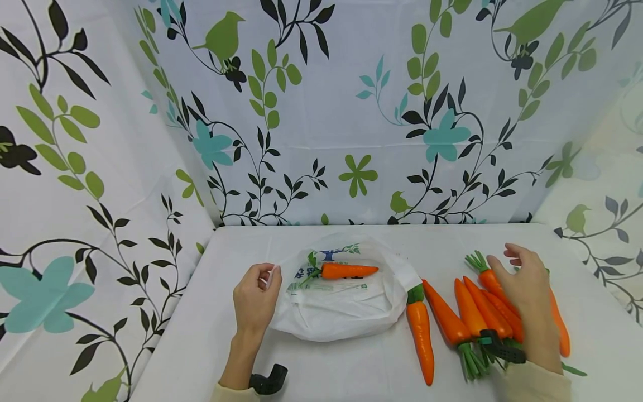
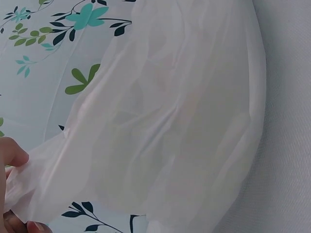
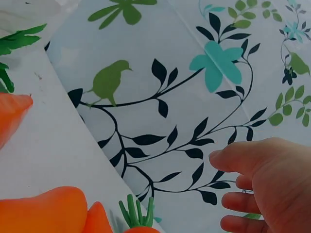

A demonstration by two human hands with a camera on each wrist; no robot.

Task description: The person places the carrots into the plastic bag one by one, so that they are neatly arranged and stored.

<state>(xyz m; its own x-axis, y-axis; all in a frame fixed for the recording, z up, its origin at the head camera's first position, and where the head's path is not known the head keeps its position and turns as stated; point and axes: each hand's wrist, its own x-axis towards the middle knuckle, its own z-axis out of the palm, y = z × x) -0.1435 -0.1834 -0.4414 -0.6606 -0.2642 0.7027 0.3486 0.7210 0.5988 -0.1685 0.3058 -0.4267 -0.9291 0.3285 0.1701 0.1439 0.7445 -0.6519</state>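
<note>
A white plastic bag [image 1: 341,321] with green and blue print lies spread on the table. My left hand [image 1: 254,298] pinches its left edge between thumb and fingers; in the left wrist view the thin plastic [image 2: 165,121] stretches away from the fingertips. One orange carrot [image 1: 349,271] with a green top lies across the bag's print. To the right, my right hand [image 1: 527,282] hovers over a heap of carrots [image 1: 484,315], fingers loosely bent and apart. Nothing shows between the fingers of this hand [image 3: 272,184] in the right wrist view.
Another carrot [image 1: 421,340] lies at the bag's right edge, its green top touching the plastic. A further carrot [image 1: 559,324] lies beyond the right forearm. The white table [image 1: 181,357] meets patterned cloth [image 1: 321,111] at the back and sides.
</note>
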